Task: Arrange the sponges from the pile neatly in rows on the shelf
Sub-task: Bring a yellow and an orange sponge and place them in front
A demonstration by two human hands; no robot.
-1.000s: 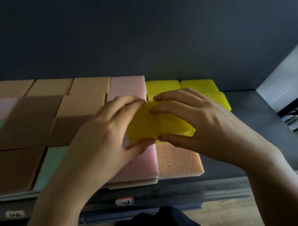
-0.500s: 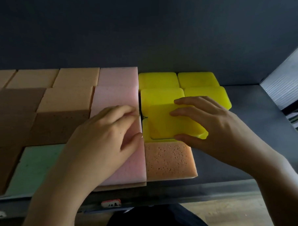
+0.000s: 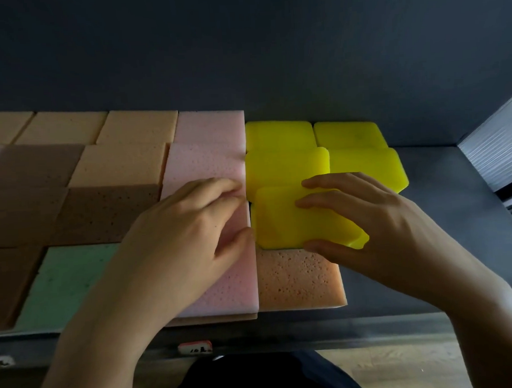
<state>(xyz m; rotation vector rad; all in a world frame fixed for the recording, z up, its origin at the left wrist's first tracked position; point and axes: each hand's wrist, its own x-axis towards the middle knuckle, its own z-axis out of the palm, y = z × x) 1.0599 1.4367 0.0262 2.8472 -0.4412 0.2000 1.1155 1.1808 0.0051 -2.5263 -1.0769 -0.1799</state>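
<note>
My right hand [image 3: 376, 226] grips a yellow sponge [image 3: 282, 219], fingers over its top and thumb under its near edge, laying it partly on an orange sponge [image 3: 299, 283] and in front of several other yellow sponges [image 3: 286, 166]. My left hand [image 3: 186, 235] rests on a pink sponge [image 3: 220, 286], its thumb and fingertips touching the yellow sponge's left edge. Orange, brown, pink and green sponges fill the shelf [image 3: 442, 185] to the left in rows.
The dark shelf floor is bare to the right of the yellow sponges. A ribbed grey side panel [image 3: 493, 151] stands at the far right. A small label [image 3: 195, 346] sits on the shelf's front edge [image 3: 313, 332]. A dark back wall rises behind the sponges.
The yellow sponge has come down from between both hands onto the shelf by the other yellow ones. My left hand let go of it and moved onto the pink sponge.
</note>
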